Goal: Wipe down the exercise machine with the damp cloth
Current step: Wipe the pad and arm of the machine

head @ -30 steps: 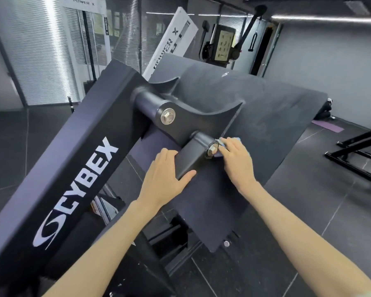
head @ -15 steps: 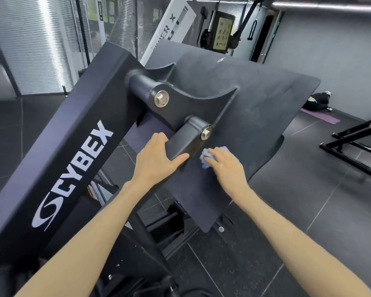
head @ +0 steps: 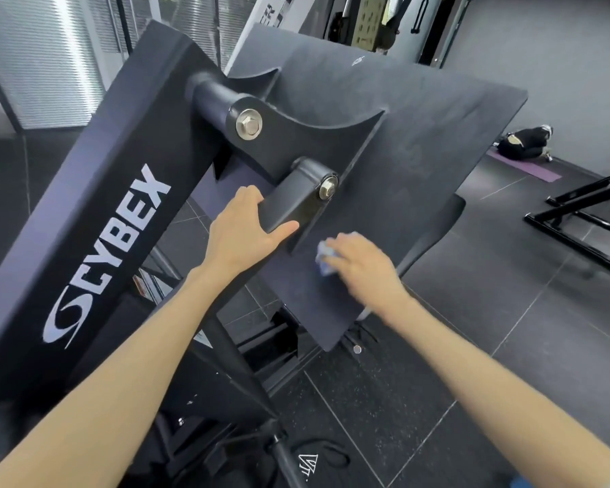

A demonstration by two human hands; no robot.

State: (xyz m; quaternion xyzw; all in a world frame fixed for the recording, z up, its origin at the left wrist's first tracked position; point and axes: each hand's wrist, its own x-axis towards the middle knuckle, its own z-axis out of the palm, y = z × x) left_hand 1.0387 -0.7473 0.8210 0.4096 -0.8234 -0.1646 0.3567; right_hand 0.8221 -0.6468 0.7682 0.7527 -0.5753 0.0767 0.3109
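1. The left hand (head: 242, 234) grips the lower end of a short black link arm (head: 293, 202) on the exercise machine (head: 96, 191), fingers curled over its top edge, thumb stretched along its bottom edge.
2. The right hand (head: 363, 265) presses a crumpled pale blue cloth (head: 324, 257) against the big dark footplate (head: 419, 135), fingers curled over it; the cloth peeks out at the hand's 9 o'clock side.
3. The cloth sits at 5 o'clock from the link arm's bolt (head: 327, 189), near the footplate's lower part.
4. A larger bolt (head: 249, 125) sits at 11 o'clock from the smaller one.
5. The slanted frame beam reads "CYBEX".
6. Dark floor (head: 507, 329) tiles lie below.
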